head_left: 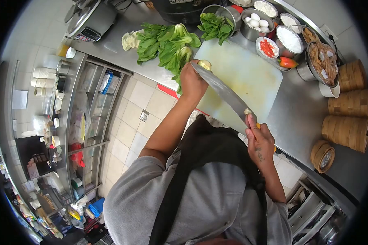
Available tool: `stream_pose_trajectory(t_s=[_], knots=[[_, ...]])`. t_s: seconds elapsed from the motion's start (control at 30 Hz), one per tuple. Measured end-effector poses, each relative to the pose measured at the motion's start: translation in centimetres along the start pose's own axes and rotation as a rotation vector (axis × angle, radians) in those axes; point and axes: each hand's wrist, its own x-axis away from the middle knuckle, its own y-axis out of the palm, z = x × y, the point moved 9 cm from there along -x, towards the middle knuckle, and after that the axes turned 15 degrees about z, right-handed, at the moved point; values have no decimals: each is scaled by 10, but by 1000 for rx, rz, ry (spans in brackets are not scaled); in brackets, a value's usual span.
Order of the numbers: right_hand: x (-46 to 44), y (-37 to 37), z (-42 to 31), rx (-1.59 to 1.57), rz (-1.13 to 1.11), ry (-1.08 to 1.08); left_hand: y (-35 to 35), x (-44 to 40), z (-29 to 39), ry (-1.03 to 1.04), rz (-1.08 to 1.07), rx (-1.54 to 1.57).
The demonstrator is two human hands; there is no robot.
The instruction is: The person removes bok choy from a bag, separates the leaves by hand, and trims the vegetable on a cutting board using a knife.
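My right hand [259, 143] is closed round the handle of a large knife [225, 92]. The long blade reaches up and left across the cutting board [249, 69], its far end beside the cut base of a bok choy [205, 64]. That bok choy is in my left hand [192, 81], which is closed round it at the board's left edge. A small pale piece [247, 111] sits on the blade near the handle. More leafy bok choy [161, 45] lies on the counter left of the board.
Behind the board are a tipped metal bowl [229, 16] with greens, a bowl of eggs [257, 22], sliced red pepper [267, 47] and a bowl of white powder [289, 38]. Bamboo steamers [345, 132] stand at the right. A cooker [88, 22] is at the back left.
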Motion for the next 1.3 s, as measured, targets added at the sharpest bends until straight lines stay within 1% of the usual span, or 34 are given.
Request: stream_pose_trajectory(t_s=[0.13,0.23,0.33,0.43,0.53,0.63,0.73,0.77,0.87,0.97,1.07,1.1,1.17,1.2,1.23,1.3], knots=[[2,-5,3,34,29,-32,7,5,-1,-66,-24,36],[2,-8,4,63,19,-27,3,2,14,10,0,21],[2,-9,2,64,37,-22,5,6,18,14,-8,59],[0,-6,5,36,29,11,13,19,8,-13,-13,47],[-3,3,11,-8,-11,66,19,26,-3,-2,-61,9],[-12,13,17,-13,-65,151,34,39,8,22,-195,-52],[-27,25,35,-47,0,189,32,56,42,145,-155,-5],[-28,28,44,-57,-13,244,34,59,42,106,-182,-5],[-19,21,49,-14,-50,272,41,60,12,-134,-281,40],[0,11,55,-76,-62,278,40,48,0,-363,-343,188],[16,11,77,-84,-48,305,32,29,-20,-401,-207,259],[19,12,85,-80,-20,299,36,30,-32,-458,-302,173],[26,14,100,-72,39,291,49,34,-44,-738,-542,329],[26,15,106,-13,35,289,58,40,-45,-877,-665,406],[25,15,111,45,32,287,69,51,-60,-1039,-652,543],[22,19,116,157,15,291,85,57,-90,-1096,-712,596]])
